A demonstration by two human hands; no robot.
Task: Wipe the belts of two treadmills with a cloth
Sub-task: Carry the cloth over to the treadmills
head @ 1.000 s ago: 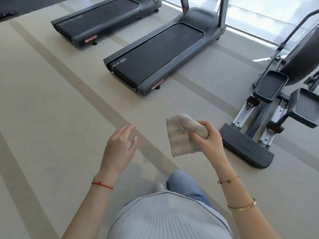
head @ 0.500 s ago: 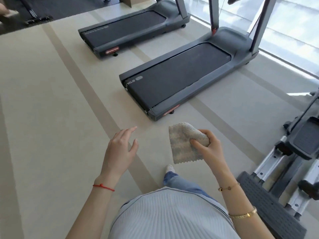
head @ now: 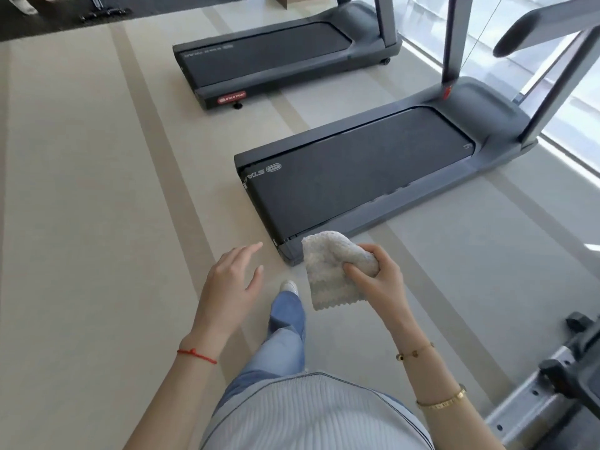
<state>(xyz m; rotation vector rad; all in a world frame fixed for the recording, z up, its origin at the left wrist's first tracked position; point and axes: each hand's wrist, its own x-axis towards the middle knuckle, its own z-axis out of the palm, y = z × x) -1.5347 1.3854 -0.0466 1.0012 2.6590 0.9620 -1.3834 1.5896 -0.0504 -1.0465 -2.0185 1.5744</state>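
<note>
Two grey treadmills stand on the beige floor. The near treadmill's black belt [head: 354,177] stretches from the centre toward the upper right, its rear end just beyond my hands. The far treadmill's belt [head: 266,55] lies at the top centre. My right hand [head: 376,277] grips a pale knitted cloth [head: 328,271], which hangs in front of the near treadmill's rear corner. My left hand [head: 230,284] hovers with fingers spread and nothing in it, left of that corner. Neither hand touches a belt.
An elliptical machine's rails and pedals [head: 552,384] fill the lower right corner. The near treadmill's uprights [head: 454,40] and handrail [head: 545,24] rise at the top right beside a bright window. My leg and white shoe [head: 289,287] step between my hands. A dark mat [head: 65,14] lies top left.
I have walked closer to the near treadmill, which now appears larger and right in front of my hands. The cloth stays gripped in my right hand. The elliptical has slid toward the right edge.
</note>
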